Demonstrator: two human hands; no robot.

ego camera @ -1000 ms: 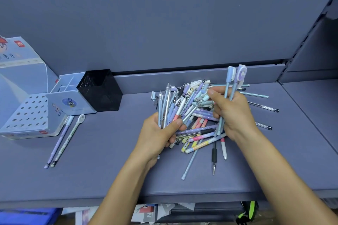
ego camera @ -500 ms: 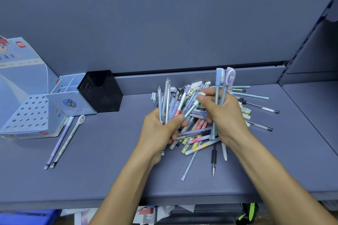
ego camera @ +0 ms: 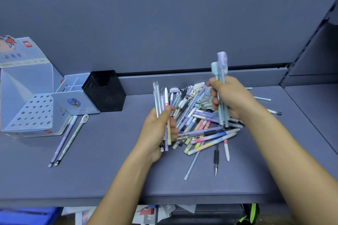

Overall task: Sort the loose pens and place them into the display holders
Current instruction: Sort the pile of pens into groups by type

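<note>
Head view. Your left hand [ego camera: 159, 129] is just left of frame centre. Its fingers [ego camera: 167, 110] are curled round a bundle of pens [ego camera: 161, 97] that fans up toward 12 o'clock.

Your right hand [ego camera: 232, 97] is at 2 o'clock from the left one. Its fingers are clenched round a few pale blue pens [ego camera: 221, 82], held near upright with caps up. The cap ends are motion-blurred.

The loose pen pile [ego camera: 197, 115] lies on the surface [ego camera: 109, 170] between both hands, and the right hand is over its 1 o'clock part. A thin blue pen [ego camera: 192, 166] and a black-grip pen [ego camera: 216, 159] stick out at the pile's 6 o'clock. More pen tips show at 3 o'clock, past your right wrist.

The holders are at 9–10 o'clock from the pile:
- A black mesh holder [ego camera: 104, 91] stands against the back panel [ego camera: 164, 23].
- A light blue divided holder [ego camera: 76, 95] touches its left side.
- A perforated display box [ego camera: 31, 111] is far left.

Two pens [ego camera: 67, 139] lie side by side at 6 o'clock of the blue holder, caps toward it, well apart from the pile.
</note>
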